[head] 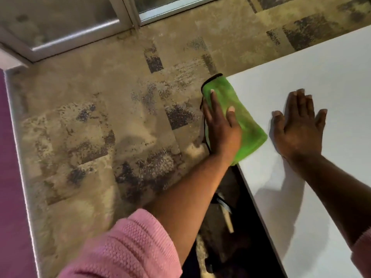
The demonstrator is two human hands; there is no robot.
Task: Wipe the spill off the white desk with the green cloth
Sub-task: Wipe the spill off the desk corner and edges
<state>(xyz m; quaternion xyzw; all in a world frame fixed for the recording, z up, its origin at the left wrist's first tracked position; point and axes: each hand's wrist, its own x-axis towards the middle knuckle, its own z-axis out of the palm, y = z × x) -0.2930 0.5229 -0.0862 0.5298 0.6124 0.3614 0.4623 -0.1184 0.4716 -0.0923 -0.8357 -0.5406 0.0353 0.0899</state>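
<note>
Sleeves: two pink knit cuffs nearest you, one at 7 o'clock [128, 245], one just showing at 4 o'clock [362, 255].
Forearms: two, both bare, reaching up toward 1 o'clock.
Right hand [299, 129]: flat on the desk, palm down, fingers spread, holding nothing; it looks like a brace.
Left hand [221, 129]: flat on the cloth, fingers extended and pressing down, not pinching; the thumb side is hidden, so you cannot tell whether it hooks the cloth's edge.
Cloth [244, 125]: one, green with a dark hem, at the desk's near-left corner, part of it hanging past the edge over the floor.
Cloth axis: long side runs from 11 o'clock to 5 o'clock, in line with your left forearm.
Desk [331, 81]: one, white, filling the right side from 1 to 5 o'clock.
Spill: none visible on the bare surface; any remainder is probably under the cloth.
Key relation: open desk lies toward 3 o'clock of the cloth, and your left hand is the nearer one, already on it.
Next move, a judgement: sweep right, toward the braced hand.
Floor [100, 117]: mottled tan carpet beyond, at 9 to 12 o'clock.
</note>
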